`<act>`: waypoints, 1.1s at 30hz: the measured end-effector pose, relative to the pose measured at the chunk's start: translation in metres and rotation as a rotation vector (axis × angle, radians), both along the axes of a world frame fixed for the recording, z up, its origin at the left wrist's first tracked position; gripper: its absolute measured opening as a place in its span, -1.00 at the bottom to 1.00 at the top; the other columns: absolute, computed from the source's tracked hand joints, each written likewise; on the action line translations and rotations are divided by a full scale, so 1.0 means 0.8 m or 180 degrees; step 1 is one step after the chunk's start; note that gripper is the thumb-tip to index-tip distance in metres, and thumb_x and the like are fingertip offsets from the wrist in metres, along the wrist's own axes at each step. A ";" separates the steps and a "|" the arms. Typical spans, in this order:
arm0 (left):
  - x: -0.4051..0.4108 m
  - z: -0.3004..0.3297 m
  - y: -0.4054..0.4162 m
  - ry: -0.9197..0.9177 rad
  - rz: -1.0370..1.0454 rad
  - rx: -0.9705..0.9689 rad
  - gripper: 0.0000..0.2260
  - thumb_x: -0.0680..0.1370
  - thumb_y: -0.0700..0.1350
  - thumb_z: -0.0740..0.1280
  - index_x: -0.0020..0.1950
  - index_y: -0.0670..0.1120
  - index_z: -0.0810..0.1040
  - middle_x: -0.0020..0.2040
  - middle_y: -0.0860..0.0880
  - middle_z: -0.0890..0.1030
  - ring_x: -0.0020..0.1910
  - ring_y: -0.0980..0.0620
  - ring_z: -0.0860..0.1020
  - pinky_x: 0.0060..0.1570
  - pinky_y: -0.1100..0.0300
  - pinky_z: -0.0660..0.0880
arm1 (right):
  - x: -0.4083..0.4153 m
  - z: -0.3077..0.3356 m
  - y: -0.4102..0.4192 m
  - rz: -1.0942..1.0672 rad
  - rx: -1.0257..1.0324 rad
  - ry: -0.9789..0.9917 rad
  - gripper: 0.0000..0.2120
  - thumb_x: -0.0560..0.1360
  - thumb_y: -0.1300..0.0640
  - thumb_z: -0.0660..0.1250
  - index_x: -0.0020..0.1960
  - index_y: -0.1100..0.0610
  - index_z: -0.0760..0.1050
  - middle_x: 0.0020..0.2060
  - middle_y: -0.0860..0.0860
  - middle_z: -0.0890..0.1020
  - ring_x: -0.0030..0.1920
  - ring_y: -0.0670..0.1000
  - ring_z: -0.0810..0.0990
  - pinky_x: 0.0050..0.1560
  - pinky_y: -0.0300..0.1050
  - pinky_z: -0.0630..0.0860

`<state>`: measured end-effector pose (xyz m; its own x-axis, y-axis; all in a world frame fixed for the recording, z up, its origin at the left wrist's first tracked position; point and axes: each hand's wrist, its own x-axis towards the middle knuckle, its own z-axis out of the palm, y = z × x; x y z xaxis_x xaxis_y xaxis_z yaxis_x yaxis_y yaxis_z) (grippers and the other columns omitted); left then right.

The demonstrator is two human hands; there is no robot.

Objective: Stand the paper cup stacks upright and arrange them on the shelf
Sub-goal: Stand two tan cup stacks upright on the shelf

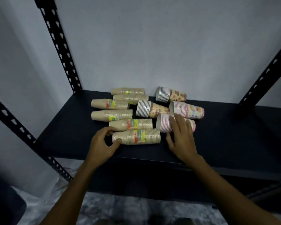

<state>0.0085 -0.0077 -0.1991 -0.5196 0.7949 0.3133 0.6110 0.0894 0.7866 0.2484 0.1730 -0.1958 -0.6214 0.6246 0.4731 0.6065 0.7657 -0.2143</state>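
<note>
Head view looks down on a dark shelf [68, 127] where ten paper cup stacks lie on their sides in a loose heap near the middle, none upright yet. Six plain brown stacks sit on the left of the heap, four patterned ones on the right. The left hand [102, 142] has thumb and fingers curled round the closed, narrow end of the nearest brown stack [136, 137], pinching it lightly. The right hand [182, 137] hangs at that stack's wide open end, fingers spread and loose, fingertips lying over the pink-striped stack [165, 125] just behind; I cannot tell whether it presses on it. So the first stack is being taken in hand. Next, I reckon, the right hand must close on the wide end, then both tip the stack up onto its base in a clear spot, gently, since stacked cups may slide apart
</note>
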 end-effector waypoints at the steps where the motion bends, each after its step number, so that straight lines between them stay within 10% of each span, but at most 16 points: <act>1: 0.000 -0.004 -0.001 0.0035 -0.0025 -0.0048 -0.62 0.35 0.20 0.36 0.12 0.12 0.51 -0.02 0.10 0.53 0.00 0.15 0.52 0.02 0.16 0.49 | 0.000 -0.005 0.002 0.0011 0.0065 0.0024 -0.41 0.47 0.15 0.31 0.46 0.20 0.25 0.42 0.19 0.33 0.45 0.20 0.26 0.40 0.25 0.22; 10: 0.002 -0.020 -0.004 0.0388 0.0099 -0.0423 -0.54 0.26 0.34 0.38 0.13 0.30 0.49 0.02 0.06 0.52 0.04 0.04 0.52 0.09 0.04 0.48 | 0.006 -0.015 -0.001 0.0069 0.0493 0.0296 -0.43 0.45 0.17 0.32 0.43 0.23 0.28 0.40 0.20 0.36 0.43 0.20 0.29 0.41 0.22 0.24; 17: 0.015 0.029 -0.021 -0.0885 -0.0396 -0.0175 -0.68 0.36 -0.22 0.53 0.04 -0.01 0.56 -0.04 0.04 0.63 -0.13 0.24 0.62 -0.17 0.41 0.50 | 0.009 -0.008 -0.012 -0.0068 0.0413 0.0217 -0.44 0.48 0.18 0.30 0.45 0.20 0.28 0.42 0.22 0.34 0.44 0.23 0.27 0.44 0.22 0.20; 21: 0.001 0.034 -0.026 -0.1745 -0.0351 0.0298 -0.58 0.35 -0.31 0.50 0.18 -0.14 0.54 0.05 -0.16 0.67 0.05 -0.10 0.64 0.05 0.09 0.56 | 0.009 -0.005 -0.014 -0.0245 0.0349 0.0232 -0.44 0.48 0.18 0.33 0.44 0.17 0.30 0.40 0.29 0.32 0.43 0.31 0.25 0.38 0.25 0.25; 26: -0.007 0.052 -0.021 -0.2451 -0.0203 0.1052 -0.55 0.44 -0.40 0.38 0.29 -0.18 0.40 0.15 -0.15 0.62 0.13 -0.08 0.61 0.05 0.00 0.59 | 0.008 -0.005 -0.013 -0.0333 0.0345 0.0178 -0.44 0.47 0.17 0.34 0.44 0.13 0.31 0.37 0.31 0.34 0.42 0.32 0.27 0.36 0.27 0.25; 33: -0.006 0.087 0.001 -0.1573 -0.0307 0.0946 -0.59 0.50 -0.38 0.32 0.32 -0.14 0.40 0.19 -0.08 0.59 0.14 -0.06 0.59 -0.07 0.10 0.57 | 0.007 -0.006 -0.011 -0.0267 0.0302 0.0109 -0.44 0.48 0.15 0.34 0.46 0.10 0.29 0.36 0.28 0.37 0.39 0.29 0.31 0.36 0.22 0.29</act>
